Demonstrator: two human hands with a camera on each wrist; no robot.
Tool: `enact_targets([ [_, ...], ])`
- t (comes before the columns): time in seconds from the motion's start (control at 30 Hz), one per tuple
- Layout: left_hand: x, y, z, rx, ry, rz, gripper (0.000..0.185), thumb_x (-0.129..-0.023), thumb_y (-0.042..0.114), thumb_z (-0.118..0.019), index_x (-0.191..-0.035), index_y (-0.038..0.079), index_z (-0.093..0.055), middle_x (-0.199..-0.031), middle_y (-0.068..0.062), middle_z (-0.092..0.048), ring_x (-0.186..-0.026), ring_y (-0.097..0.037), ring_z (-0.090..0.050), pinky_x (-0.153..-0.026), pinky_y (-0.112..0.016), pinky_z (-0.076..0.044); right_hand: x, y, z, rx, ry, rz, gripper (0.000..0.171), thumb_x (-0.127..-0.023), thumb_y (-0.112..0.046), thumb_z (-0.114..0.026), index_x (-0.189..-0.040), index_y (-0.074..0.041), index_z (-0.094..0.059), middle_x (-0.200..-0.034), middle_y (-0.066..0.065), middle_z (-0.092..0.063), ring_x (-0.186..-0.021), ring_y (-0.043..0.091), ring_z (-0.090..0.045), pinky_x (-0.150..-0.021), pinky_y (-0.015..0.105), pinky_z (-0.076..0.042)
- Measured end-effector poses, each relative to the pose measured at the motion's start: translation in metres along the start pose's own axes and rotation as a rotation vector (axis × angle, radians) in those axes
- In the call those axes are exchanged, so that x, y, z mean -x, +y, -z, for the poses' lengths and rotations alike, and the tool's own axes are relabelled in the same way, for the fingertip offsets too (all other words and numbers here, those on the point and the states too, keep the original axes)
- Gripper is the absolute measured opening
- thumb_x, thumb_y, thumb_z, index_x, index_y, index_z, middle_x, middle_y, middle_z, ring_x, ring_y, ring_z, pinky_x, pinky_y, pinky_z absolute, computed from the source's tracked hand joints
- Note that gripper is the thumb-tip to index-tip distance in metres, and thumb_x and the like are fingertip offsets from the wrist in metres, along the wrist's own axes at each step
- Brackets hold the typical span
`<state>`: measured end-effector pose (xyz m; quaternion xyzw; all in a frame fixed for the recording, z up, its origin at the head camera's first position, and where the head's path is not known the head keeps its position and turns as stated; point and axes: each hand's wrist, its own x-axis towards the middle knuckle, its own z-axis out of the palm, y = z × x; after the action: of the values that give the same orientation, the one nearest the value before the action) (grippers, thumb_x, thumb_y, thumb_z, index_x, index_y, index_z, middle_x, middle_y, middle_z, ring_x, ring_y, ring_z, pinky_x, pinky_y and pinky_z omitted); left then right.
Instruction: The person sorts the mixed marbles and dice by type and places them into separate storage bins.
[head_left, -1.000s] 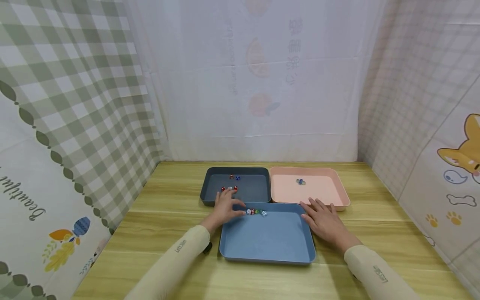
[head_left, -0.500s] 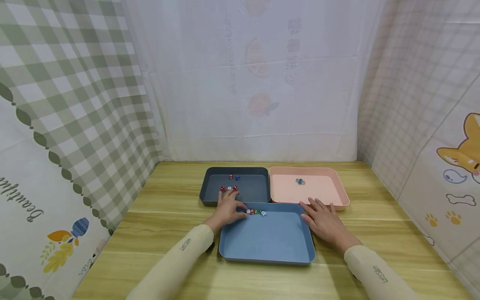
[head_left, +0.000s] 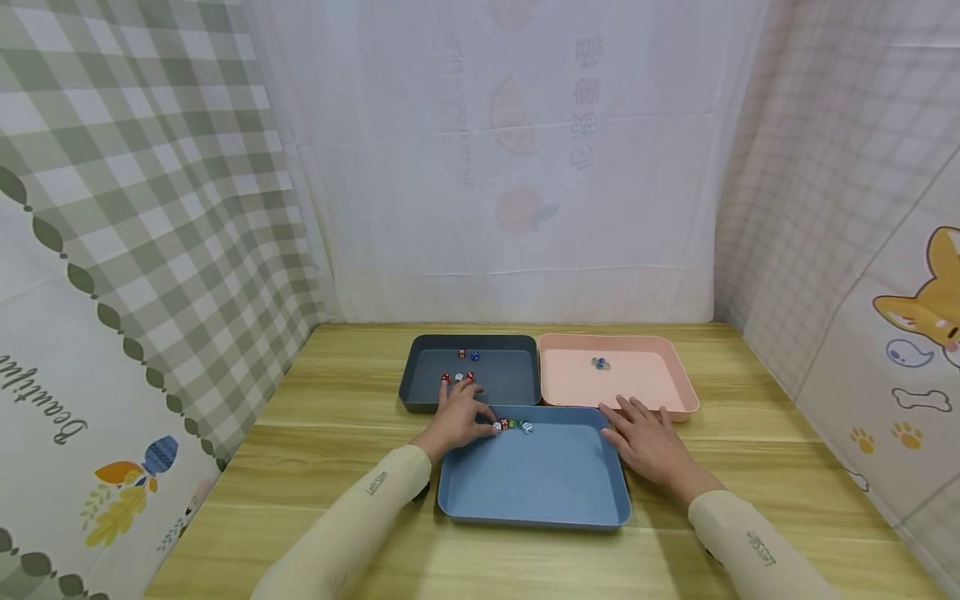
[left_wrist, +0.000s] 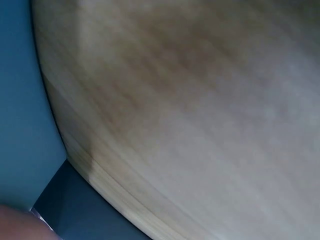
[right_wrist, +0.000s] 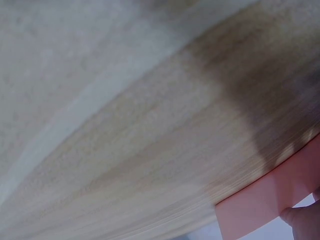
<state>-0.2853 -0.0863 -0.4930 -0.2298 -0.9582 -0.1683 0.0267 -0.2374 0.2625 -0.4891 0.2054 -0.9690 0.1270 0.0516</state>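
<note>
In the head view my left hand [head_left: 457, 418] reaches over the far left corner of the blue tray [head_left: 536, 479]. Its thumb and forefinger pinch a white die [head_left: 497, 427] at the left end of a short row. Beside that die sit a red die [head_left: 505, 424], a small green piece [head_left: 513, 423] and a round white-and-blue bead [head_left: 527, 427]. The other left fingers extend over the dark tray [head_left: 502, 383]. My right hand [head_left: 651, 444] rests with spread fingers on the blue tray's right rim and the near edge of the pink tray [head_left: 660, 375].
In the dark tray lie red dice [head_left: 446, 378], a white die [head_left: 459, 377] and a blue die [head_left: 475, 356]. A cluster of small blue and clear beads [head_left: 601, 363] lies in the pink tray. The trays touch on a wooden table [head_left: 337, 417], with cloth hanging around it.
My left hand has shifted slightly right, and its thumb and forefinger have come together on the white die, which has moved slightly nearer. My right hand stays put.
</note>
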Motion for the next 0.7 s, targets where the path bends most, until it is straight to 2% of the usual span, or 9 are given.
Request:
enact_targets([
  [0.23,-0.001,0.001,0.000,0.031,0.002,0.009,0.015,-0.084,0.037,-0.080,-0.091,0.024,-0.080,-0.141,-0.011,-0.053,-0.141,-0.035,-0.032,-0.112,-0.069,-0.004,0.000,0.001,0.000,0.011,0.004,0.004,0.053,-0.103,-0.040,-0.049,-0.148,-0.011,-0.048,-0.152,0.025,-0.038,-0.140,0.048,-0.029,-0.105,0.077,-0.014],
  [0.7,-0.001,0.000,0.013,0.188,0.006,0.030,0.008,-0.083,0.030,-0.081,-0.087,0.023,-0.078,-0.139,-0.011,-0.052,-0.140,-0.037,-0.032,-0.113,-0.068,-0.003,-0.001,0.000,0.000,0.011,-0.003,-0.001,0.055,-0.103,-0.042,-0.048,-0.149,-0.011,-0.047,-0.152,0.025,-0.037,-0.140,0.047,-0.029,-0.106,0.076,-0.014],
])
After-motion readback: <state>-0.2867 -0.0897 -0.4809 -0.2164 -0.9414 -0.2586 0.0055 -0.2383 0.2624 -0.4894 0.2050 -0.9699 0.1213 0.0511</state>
